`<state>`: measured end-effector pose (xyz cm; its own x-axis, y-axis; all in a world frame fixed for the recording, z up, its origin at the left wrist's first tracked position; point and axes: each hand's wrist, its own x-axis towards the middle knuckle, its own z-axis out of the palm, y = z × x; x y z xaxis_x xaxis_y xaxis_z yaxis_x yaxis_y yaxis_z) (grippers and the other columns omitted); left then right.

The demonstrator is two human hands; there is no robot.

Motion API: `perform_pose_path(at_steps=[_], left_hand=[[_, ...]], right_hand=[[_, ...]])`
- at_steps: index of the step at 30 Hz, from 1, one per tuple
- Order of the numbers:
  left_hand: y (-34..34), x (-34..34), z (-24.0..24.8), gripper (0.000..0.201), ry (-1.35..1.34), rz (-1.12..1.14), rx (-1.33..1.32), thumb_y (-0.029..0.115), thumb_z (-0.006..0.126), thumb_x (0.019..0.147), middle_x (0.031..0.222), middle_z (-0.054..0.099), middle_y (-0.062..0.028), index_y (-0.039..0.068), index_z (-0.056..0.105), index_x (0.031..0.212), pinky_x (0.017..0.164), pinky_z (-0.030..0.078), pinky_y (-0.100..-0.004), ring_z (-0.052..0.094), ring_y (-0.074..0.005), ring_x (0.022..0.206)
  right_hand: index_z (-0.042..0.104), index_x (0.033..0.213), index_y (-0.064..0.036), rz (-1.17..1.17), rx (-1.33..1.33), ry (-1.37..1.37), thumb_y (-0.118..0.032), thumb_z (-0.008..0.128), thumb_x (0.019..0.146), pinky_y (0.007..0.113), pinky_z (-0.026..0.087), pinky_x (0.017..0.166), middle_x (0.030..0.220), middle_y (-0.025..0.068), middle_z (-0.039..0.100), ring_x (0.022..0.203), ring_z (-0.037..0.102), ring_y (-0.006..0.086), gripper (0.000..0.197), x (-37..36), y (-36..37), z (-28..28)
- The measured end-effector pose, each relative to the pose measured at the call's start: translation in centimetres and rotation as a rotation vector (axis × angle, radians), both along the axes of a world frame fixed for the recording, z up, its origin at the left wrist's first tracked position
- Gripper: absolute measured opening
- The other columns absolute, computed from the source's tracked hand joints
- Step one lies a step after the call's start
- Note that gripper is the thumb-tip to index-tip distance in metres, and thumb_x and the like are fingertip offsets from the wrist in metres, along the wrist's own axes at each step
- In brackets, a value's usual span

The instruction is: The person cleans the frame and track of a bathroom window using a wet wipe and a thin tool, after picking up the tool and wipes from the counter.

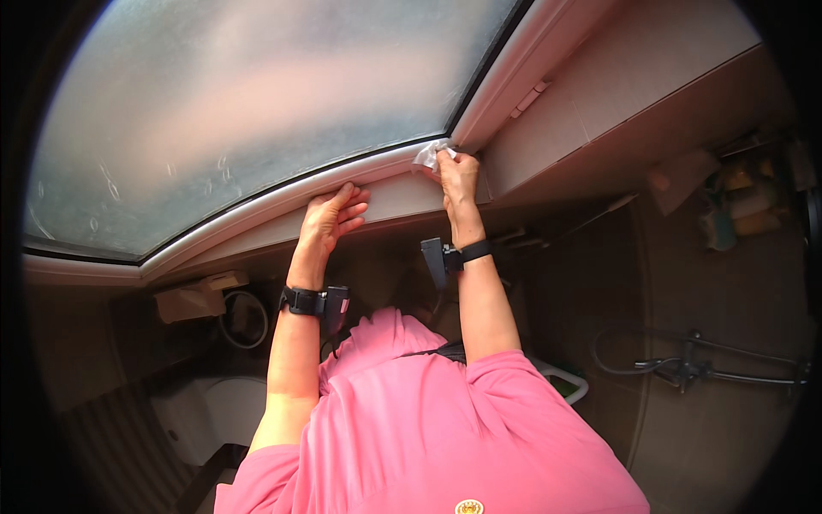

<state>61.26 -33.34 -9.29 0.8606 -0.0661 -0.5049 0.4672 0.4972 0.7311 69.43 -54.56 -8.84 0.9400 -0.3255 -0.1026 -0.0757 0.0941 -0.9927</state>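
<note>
Frosted glass pane (257,111), hazy and matte, set in smooth pale frame (282,201). My right hand (458,176) raised to frame's corner, grip pinched on crumpled white cloth (428,156) pressed against frame. My left hand (330,218) flat on frame's lower rail, fingers spread, grip holding nothing. Both forearms stretched upward, black wrist straps on each. Pink sleeves below.
</note>
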Motion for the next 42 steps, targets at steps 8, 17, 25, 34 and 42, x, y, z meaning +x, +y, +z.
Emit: perform_pose_path(at_steps=[8,17,25,34,42], left_hand=[[0.3,0.0,0.1,0.028,0.030,0.004,-0.013,0.030,0.063,0.082,0.095,0.066,-0.0083,0.007,0.059,0.097,0.059,0.054,-0.0259,0.063,-0.0111,0.072],[0.3,-0.2,0.1,0.030,0.003,-0.003,-0.002,0.032,0.061,0.084,0.098,0.065,-0.0095,0.006,0.058,0.099,0.059,0.054,-0.0256,0.063,-0.0115,0.074],[0.4,-0.1,-0.3,0.036,-0.030,-0.004,-0.005,0.035,0.061,0.083,0.097,0.065,-0.0099,0.004,0.057,0.101,0.061,0.053,-0.0257,0.063,-0.0119,0.075],[0.1,-0.3,0.0,0.040,0.016,0.030,-0.020,0.038,0.062,0.081,0.098,0.065,-0.0104,0.004,0.056,0.100,0.061,0.054,-0.0272,0.063,-0.0127,0.075],[-0.1,-0.1,0.1,0.036,0.010,0.018,0.058,0.035,0.061,0.084,0.098,0.064,-0.0098,0.004,0.057,0.102,0.060,0.054,-0.0257,0.063,-0.0114,0.073]], right_hand=[[0.062,0.070,0.0068,0.142,-0.099,0.156,-0.012,0.062,0.071,0.030,0.050,0.050,0.063,0.0093,0.061,0.053,0.056,0.0147,0.019,-4.0,8.5,2.0],[0.061,0.084,0.0025,0.050,0.227,0.093,-0.013,0.056,0.083,0.030,0.056,0.059,0.077,0.0062,0.061,0.066,0.059,0.0147,0.016,-0.2,-0.7,2.1],[0.060,0.082,0.0034,0.341,0.284,0.212,-0.011,0.056,0.081,0.032,0.055,0.060,0.073,0.0073,0.060,0.064,0.060,0.0164,0.015,-2.8,5.9,2.1],[0.061,0.075,0.0027,0.088,0.254,0.080,-0.007,0.055,0.076,0.030,0.054,0.052,0.072,0.0084,0.061,0.061,0.060,0.0160,0.012,0.2,-1.4,2.2],[0.059,0.081,0.0059,0.384,0.147,0.192,-0.007,0.058,0.078,0.029,0.056,0.055,0.076,0.0093,0.060,0.064,0.060,0.0165,0.013,-3.2,6.8,1.7]])
